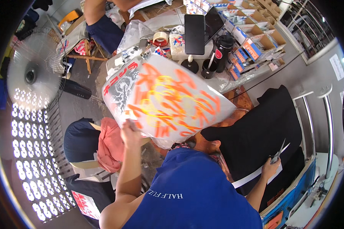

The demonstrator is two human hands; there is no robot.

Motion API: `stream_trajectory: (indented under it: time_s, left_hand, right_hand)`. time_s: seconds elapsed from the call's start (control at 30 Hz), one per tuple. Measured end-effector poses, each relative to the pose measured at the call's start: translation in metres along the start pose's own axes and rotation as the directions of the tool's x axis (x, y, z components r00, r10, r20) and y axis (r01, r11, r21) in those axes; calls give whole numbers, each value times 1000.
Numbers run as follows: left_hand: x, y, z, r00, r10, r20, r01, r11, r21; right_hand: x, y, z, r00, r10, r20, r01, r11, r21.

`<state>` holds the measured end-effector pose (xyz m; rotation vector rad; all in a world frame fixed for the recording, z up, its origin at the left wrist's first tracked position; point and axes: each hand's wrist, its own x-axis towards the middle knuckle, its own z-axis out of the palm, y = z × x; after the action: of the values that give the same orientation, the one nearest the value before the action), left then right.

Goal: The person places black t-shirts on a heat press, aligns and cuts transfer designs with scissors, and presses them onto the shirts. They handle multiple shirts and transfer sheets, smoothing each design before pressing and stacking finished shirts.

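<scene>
My left hand [130, 131] grips the near left edge of a large translucent film sheet [168, 99] printed with orange, yellow and black graphics, and holds it up in front of me. My right hand [272, 167] is out to the right, closed on a pair of scissors [279, 149] with the blades pointing up. That hand hovers over a black garment [256, 133] spread on a press platen, beside a white paper strip [252, 176].
A cluttered bench behind the sheet holds a tape roll [160, 38], a black tablet on a stand [195, 34], a black bottle [222, 47] and stacked small boxes [252, 34]. A standing fan [30, 74] is at left. Another person [103, 23] stands at the back. Folded pink cloth [110, 143] lies lower left.
</scene>
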<state>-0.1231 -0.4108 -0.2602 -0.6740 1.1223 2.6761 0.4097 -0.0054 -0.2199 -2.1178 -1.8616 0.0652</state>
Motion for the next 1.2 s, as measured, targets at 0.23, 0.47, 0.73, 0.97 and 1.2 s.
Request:
stream_trajectory:
  time_s: [0.23, 0.47, 0.73, 0.97, 1.2]
  left_hand:
    - [171, 87, -133, 809, 558, -184, -324, 685, 653]
    - [124, 46, 38, 373, 634, 678, -514, -466, 720]
    - [-209, -256, 244, -608, -396, 688, -755, 557, -347]
    - [-269, -348, 258, -670, -559, 490, -732, 384, -563]
    - [-254, -303, 189, -701, -475, 531, -711, 518, -475]
  right_hand:
    - [33, -46, 18, 983, -183, 18, 180, 979, 99]
    - [17, -117, -31, 673, -729, 123, 667, 670, 325]
    - [-102, -50, -75, 895, -25, 445, -406, 365, 838]
    - [-208, -45, -57, 691, -19, 723, -719, 94, 689]
    - [-203, -80, -40, 671, 21, 741, -741, 69, 668]
